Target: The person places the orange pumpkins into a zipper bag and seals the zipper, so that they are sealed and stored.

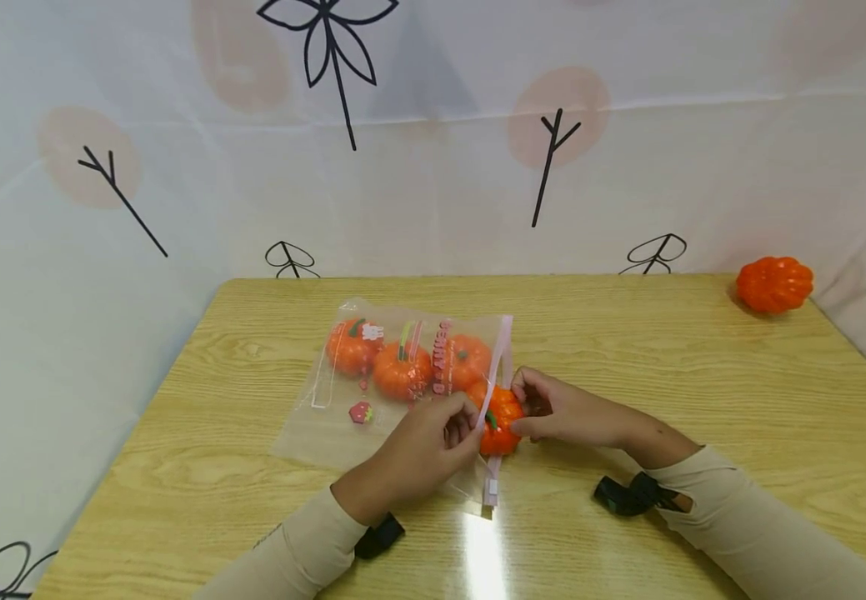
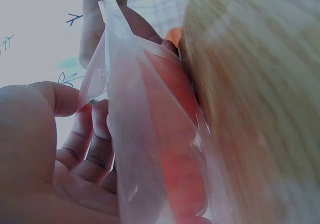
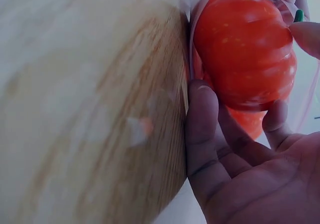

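A clear plastic zip bag (image 1: 312, 433) with a pink zip edge lies on the table, its mouth to the right. Inside it are three orange toy pumpkins, among them a left one (image 1: 348, 350) and a middle one (image 1: 398, 379). My left hand (image 1: 417, 446) pinches the upper layer of the bag's mouth between thumb and finger, lifting it off the table in the left wrist view. At the mouth, my right hand (image 1: 578, 412) grips a fourth orange pumpkin (image 3: 245, 48) with a green stem, which is partly inside the bag.
Another orange pumpkin (image 1: 773, 285) sits at the table's far right corner. The wooden table (image 1: 665, 350) ends at a white patterned cloth (image 1: 433, 192) behind it. Dark wrist straps (image 1: 628, 495) are on both arms.
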`<action>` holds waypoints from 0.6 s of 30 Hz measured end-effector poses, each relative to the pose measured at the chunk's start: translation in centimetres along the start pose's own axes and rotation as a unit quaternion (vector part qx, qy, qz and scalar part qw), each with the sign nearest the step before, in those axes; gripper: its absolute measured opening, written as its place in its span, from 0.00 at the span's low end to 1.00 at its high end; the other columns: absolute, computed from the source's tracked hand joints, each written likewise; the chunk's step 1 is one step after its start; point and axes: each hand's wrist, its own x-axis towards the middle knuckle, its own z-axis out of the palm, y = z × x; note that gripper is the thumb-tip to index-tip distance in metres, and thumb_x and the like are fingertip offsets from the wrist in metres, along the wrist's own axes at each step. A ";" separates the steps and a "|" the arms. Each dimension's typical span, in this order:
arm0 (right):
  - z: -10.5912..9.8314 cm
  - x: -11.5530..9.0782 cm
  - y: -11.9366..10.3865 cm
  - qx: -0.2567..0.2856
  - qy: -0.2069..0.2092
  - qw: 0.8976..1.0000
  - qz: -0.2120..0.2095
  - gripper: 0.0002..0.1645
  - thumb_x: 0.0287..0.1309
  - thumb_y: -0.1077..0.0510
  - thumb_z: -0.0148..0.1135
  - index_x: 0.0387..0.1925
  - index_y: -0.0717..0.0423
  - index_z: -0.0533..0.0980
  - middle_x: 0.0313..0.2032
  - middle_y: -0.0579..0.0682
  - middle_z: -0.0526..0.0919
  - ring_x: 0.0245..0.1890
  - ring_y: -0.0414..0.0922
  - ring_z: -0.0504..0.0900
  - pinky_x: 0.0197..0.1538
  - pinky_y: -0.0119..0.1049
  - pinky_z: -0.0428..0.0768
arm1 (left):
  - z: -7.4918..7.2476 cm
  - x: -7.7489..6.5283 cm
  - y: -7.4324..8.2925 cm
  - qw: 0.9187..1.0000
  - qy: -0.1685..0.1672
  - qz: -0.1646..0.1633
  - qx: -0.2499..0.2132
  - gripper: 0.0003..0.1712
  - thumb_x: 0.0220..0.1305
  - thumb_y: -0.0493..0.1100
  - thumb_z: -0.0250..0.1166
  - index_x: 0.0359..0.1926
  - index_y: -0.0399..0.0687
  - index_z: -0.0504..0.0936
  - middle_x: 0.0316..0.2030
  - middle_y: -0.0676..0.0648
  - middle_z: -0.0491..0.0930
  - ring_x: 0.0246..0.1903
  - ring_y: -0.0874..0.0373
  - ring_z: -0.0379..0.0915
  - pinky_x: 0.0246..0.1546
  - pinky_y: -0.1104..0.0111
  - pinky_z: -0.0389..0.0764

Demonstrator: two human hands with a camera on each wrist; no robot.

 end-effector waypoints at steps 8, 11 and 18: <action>0.1 0.1 0.2 -0.005 -0.001 1.000 -0.009 0.21 0.67 0.57 0.62 0.42 0.63 0.59 0.38 0.54 0.73 0.36 0.47 0.77 0.33 0.37 0.80 | 0.1 0.0 -0.1 1.000 0.021 0.006 0.000 0.03 0.68 0.40 0.62 0.35 0.50 0.76 0.27 0.57 0.75 0.27 0.67 0.70 0.29 0.75 0.76; 0.1 0.1 0.3 -0.010 0.003 1.000 -0.011 0.21 0.66 0.57 0.63 0.42 0.64 0.60 0.38 0.54 0.73 0.36 0.47 0.77 0.33 0.36 0.79 | 0.1 0.0 -0.1 0.999 0.034 0.022 0.005 0.04 0.67 0.38 0.63 0.35 0.49 0.76 0.26 0.56 0.75 0.26 0.68 0.69 0.28 0.76 0.75; 0.4 0.1 0.2 -0.037 0.012 0.999 -0.028 0.20 0.65 0.57 0.65 0.40 0.62 0.62 0.37 0.53 0.72 0.34 0.45 0.75 0.34 0.32 0.77 | 0.3 0.0 0.0 0.997 0.054 0.056 0.011 0.04 0.65 0.37 0.64 0.35 0.47 0.76 0.25 0.53 0.76 0.25 0.69 0.68 0.27 0.77 0.75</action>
